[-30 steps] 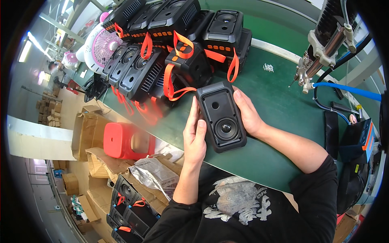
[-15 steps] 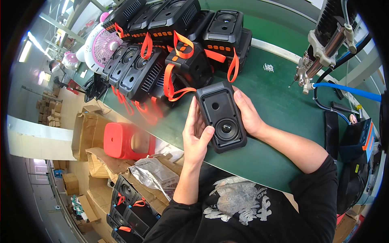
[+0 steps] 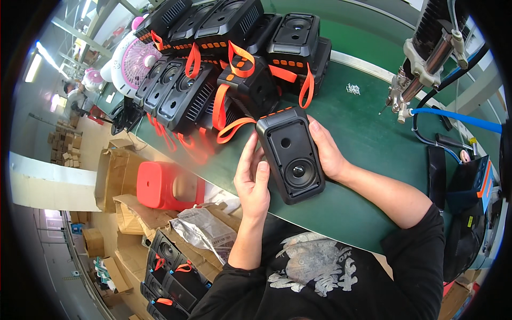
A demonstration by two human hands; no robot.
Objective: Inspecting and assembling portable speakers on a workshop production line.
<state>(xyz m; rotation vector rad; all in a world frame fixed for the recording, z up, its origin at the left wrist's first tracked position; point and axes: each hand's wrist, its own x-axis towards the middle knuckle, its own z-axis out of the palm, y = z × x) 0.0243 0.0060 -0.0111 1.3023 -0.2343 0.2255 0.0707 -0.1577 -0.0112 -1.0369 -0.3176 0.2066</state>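
A black box-shaped speaker [image 3: 292, 156] with an orange strap lies face up on the green work surface [image 3: 362, 128], two round openings in its front. My left hand [image 3: 253, 178] holds its left side with fingers stretched along the edge. On the other side my right hand [image 3: 326, 152] grips its right edge. Just behind it stand several more black speakers with orange straps [image 3: 240, 64], packed in rows.
A powered screwdriver [image 3: 426, 58] hangs at the upper right with a blue hose [image 3: 458, 118], and small screws [image 3: 353, 88] lie near it. A red stool [image 3: 168, 185], cardboard boxes [image 3: 114, 176] and a crate of speakers [image 3: 170, 272] sit on the floor at left. A pink fan [image 3: 133, 61] stands behind.
The speaker has tilted slightly in my hands; my left hand has shifted a little along its side. Everything else stays put.
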